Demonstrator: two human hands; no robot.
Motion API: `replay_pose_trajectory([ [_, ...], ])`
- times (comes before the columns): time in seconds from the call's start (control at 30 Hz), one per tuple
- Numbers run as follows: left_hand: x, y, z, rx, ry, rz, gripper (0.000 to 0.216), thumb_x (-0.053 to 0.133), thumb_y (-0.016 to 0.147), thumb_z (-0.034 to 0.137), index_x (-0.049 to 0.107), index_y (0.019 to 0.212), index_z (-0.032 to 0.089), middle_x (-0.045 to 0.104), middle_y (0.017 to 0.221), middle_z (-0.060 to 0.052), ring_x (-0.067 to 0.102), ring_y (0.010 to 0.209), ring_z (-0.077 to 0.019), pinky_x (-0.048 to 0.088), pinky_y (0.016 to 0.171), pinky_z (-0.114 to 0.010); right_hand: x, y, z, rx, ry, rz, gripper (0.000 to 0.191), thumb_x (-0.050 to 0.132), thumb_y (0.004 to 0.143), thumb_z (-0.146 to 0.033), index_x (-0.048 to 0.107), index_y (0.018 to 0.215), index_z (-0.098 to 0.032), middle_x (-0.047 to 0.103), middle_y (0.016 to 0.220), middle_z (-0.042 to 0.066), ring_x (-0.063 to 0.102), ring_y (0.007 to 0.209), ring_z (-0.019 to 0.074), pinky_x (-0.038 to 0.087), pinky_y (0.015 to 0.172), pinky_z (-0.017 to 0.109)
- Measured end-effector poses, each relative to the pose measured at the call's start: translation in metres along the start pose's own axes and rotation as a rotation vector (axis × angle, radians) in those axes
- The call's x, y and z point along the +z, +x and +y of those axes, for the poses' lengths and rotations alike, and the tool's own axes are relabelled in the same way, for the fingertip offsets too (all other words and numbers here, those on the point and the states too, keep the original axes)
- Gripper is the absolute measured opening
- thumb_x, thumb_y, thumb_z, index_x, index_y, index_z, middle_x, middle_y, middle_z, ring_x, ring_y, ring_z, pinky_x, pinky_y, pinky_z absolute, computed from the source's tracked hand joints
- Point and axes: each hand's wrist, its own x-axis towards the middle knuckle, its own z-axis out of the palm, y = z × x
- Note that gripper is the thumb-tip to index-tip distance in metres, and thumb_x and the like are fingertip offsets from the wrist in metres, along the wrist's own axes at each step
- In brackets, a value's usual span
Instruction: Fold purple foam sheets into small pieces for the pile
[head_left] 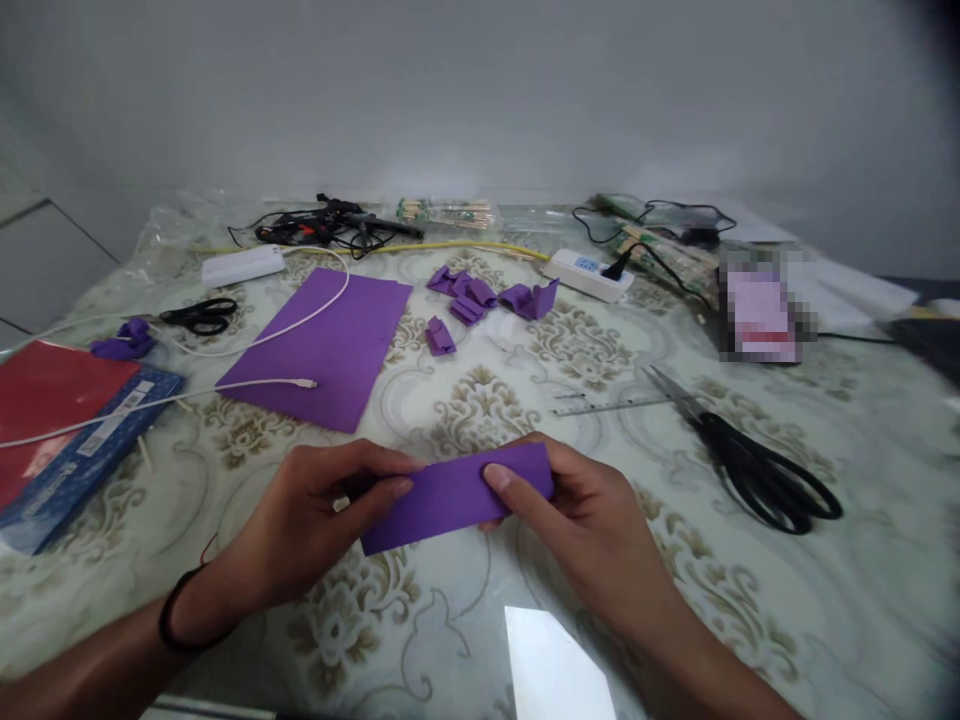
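A purple paper strip (450, 498) is held just above the patterned table (750, 620), near its front edge. My left hand (315, 520) pinches the strip's left end, thumb on top and fingers curled under. My right hand (592, 520) grips the right end, thumb lying flat across the paper. Both hands are closed on the strip. A larger purple sheet (322, 345) lies flat further back to the left. Several small folded purple pieces (480, 295) are scattered behind the middle of the table.
Large black scissors (757, 465) and a clear ruler (607, 403) lie to the right. Smaller scissors (199, 315), a white cable (225, 392), a red and blue pack (60, 430) sit left. A power strip (589, 272), glue gun (330, 222) and skewers line the back.
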Motion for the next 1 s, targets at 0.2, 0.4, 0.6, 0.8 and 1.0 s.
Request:
replay_pose_trajectory([
  [0.2, 0.003, -0.002, 0.003, -0.089, -0.195, -0.045, 0.034, 0.077, 0.094, 0.03, 0.071, 0.127, 0.03, 0.084, 0.097, 0.0, 0.082, 0.078, -0.0202, 0.065, 0.069, -0.026, -0.005, 0.002, 0.007, -0.005, 0.103, 0.081, 0.028, 0.078, 0.091, -0.044, 0.069, 0.076, -0.021, 0.069, 0.062, -0.002, 0.068, 0.056, 0.016, 0.055, 0.058, 0.028],
  [0.4, 0.008, -0.003, 0.002, -0.165, -0.425, -0.008, 0.034, 0.072, 0.098, 0.025, 0.063, 0.13, 0.021, 0.081, 0.08, -0.001, 0.083, 0.071, -0.0208, 0.068, 0.07, -0.029, -0.006, 0.001, 0.018, 0.022, 0.213, 0.114, 0.026, 0.078, 0.092, -0.048, 0.072, 0.085, -0.023, 0.069, 0.074, -0.002, 0.068, 0.06, 0.0166, 0.055, 0.062, 0.03],
  [0.6, 0.011, 0.0, 0.002, -0.11, -0.494, 0.134, 0.041, 0.071, 0.097, 0.023, 0.054, 0.135, 0.022, 0.068, 0.074, 0.006, 0.08, 0.065, -0.017, 0.066, 0.066, -0.026, -0.009, 0.002, 0.016, 0.036, 0.137, 0.05, 0.031, 0.076, 0.093, -0.048, 0.068, 0.078, -0.022, 0.064, 0.069, -0.001, 0.063, 0.061, 0.0165, 0.05, 0.061, 0.028],
  [0.8, 0.01, 0.0, -0.004, -0.081, -0.468, 0.241, 0.041, 0.073, 0.096, 0.024, 0.053, 0.132, 0.029, 0.059, 0.087, 0.006, 0.068, 0.066, -0.0104, 0.06, 0.061, -0.022, 0.001, 0.0, 0.004, 0.032, -0.095, -0.296, 0.03, 0.069, 0.095, -0.044, 0.067, 0.075, -0.021, 0.064, 0.071, 0.001, 0.061, 0.069, 0.0186, 0.048, 0.064, 0.029],
  [1.0, 0.01, -0.008, 0.001, -0.065, -0.357, -0.093, 0.049, 0.072, 0.096, 0.025, 0.051, 0.14, 0.03, 0.064, 0.084, 0.005, 0.061, 0.072, -0.0118, 0.054, 0.068, -0.022, 0.012, -0.009, 0.005, 0.036, -0.143, -0.35, 0.041, 0.059, 0.101, -0.048, 0.066, 0.072, -0.02, 0.061, 0.068, 0.001, 0.054, 0.065, 0.0169, 0.043, 0.061, 0.029],
])
